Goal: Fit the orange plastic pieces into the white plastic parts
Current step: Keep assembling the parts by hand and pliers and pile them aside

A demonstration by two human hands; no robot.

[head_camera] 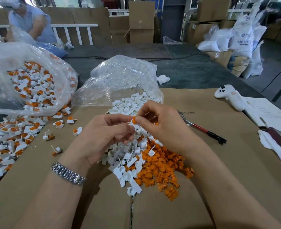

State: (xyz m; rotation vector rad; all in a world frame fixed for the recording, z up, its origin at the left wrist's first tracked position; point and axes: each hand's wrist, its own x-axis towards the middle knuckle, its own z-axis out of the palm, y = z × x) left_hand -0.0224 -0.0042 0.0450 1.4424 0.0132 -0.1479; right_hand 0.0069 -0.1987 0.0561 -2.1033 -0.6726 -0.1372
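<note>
Above the middle of the cardboard, my left hand (106,134) pinches a small white plastic part (133,125). My right hand (159,124) pinches an orange piece (134,120) and holds it against the top of that white part. Below my hands lies a pile of loose white parts (125,162), and a heap of loose orange pieces (163,167) spreads to its right. Whether the orange piece sits fully in the white part is hidden by my fingers.
A clear bag of white parts (120,80) lies open behind my hands. At the left, a bag (29,80) and a spread pile of joined white-and-orange parts (9,138). Right: a tool with a red-and-black handle (204,129), a white controller (229,96), papers (268,113). A person sits far left.
</note>
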